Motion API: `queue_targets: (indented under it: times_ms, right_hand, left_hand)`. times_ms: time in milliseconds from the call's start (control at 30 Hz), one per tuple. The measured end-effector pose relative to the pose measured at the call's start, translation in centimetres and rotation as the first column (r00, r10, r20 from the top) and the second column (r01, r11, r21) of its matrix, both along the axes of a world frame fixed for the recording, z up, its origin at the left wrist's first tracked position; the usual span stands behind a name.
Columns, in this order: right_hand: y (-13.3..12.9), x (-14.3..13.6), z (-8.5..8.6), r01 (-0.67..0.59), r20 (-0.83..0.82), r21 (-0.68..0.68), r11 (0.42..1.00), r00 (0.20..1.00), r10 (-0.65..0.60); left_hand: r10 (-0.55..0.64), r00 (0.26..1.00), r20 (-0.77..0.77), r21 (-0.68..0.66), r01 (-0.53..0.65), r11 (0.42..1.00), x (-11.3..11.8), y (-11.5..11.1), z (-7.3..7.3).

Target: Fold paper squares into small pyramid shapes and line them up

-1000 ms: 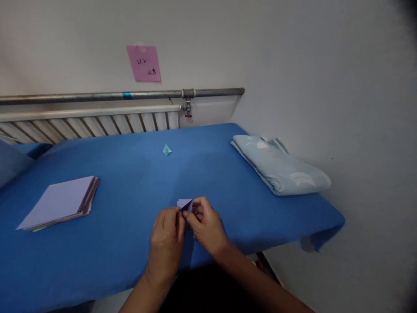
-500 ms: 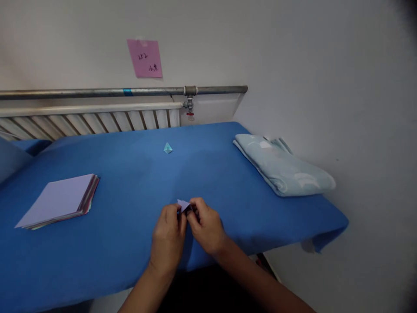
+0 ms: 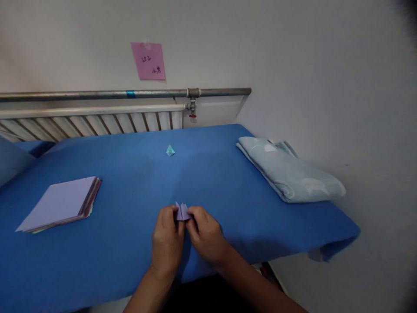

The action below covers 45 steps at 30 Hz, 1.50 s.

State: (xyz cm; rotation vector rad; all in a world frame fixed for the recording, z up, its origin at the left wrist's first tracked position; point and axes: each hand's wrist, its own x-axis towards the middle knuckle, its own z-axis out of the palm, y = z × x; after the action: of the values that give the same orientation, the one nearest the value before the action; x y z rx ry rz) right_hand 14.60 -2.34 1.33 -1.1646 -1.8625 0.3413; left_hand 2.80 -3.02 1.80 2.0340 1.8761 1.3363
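A small folded purple paper is held up near the front of the blue-covered surface, its pointed flaps upward. My left hand pinches its left side between thumb and fingers. On its right side my right hand is closed on the same paper. Some fingertips are hidden behind the paper and the hands. Farther back lies a small light-blue folded paper piece, touched by neither hand.
At the left lies a stack of coloured paper with a purple sheet on top. A folded pale-green blanket lies at the right. Behind are a radiator, a metal pipe and a pink note on the wall.
The purple paper has turned and been spread between my hands, so that several upright points now show. The view has shifted slightly.
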Motion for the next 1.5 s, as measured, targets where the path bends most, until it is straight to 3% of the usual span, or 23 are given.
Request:
queue_targets:
  times_ms: [400,867,1033,1100,1200,1367,1500]
  right_hand:
    - [-0.2,-0.3,0.6,-0.050,0.042,0.037,0.998,0.998,0.049]
    - [0.2,-0.1,0.5,-0.048,-0.044,0.074,0.996,0.998,0.051]
    - [0.5,-0.2,0.5,-0.064,-0.149,0.109,0.992,0.986,0.080]
    - [0.6,-0.3,0.5,-0.063,-0.228,0.060,0.996,0.971,0.075]
    - [0.7,-0.5,0.5,-0.073,-0.358,-0.122,0.990,0.933,0.025]
    - [0.7,-0.7,0.6,-0.185,-0.549,-0.349,0.919,0.835,-0.041]
    - [0.8,-0.6,0.5,-0.205,-0.563,-0.377,0.903,0.825,-0.048]
  left_hand:
    - [-0.003,0.999,-0.036,0.057,0.005,0.998,-0.4,0.1,-0.2]
    - [-0.026,0.997,-0.073,0.089,0.033,0.996,-0.5,-0.8,0.1]
    - [-0.067,0.997,-0.026,0.154,0.070,0.986,-0.6,-0.8,0.1]
    - [-0.078,0.997,-0.002,0.155,0.077,0.985,-0.6,-0.7,0.0]
    - [-0.108,0.993,0.055,0.110,0.101,0.989,-0.6,-0.5,-0.2]
    - [-0.160,0.964,0.213,-0.057,0.176,0.983,-1.0,-0.5,0.5]
    - [-0.137,0.843,0.520,-0.272,0.315,0.909,-1.6,-0.7,2.1]
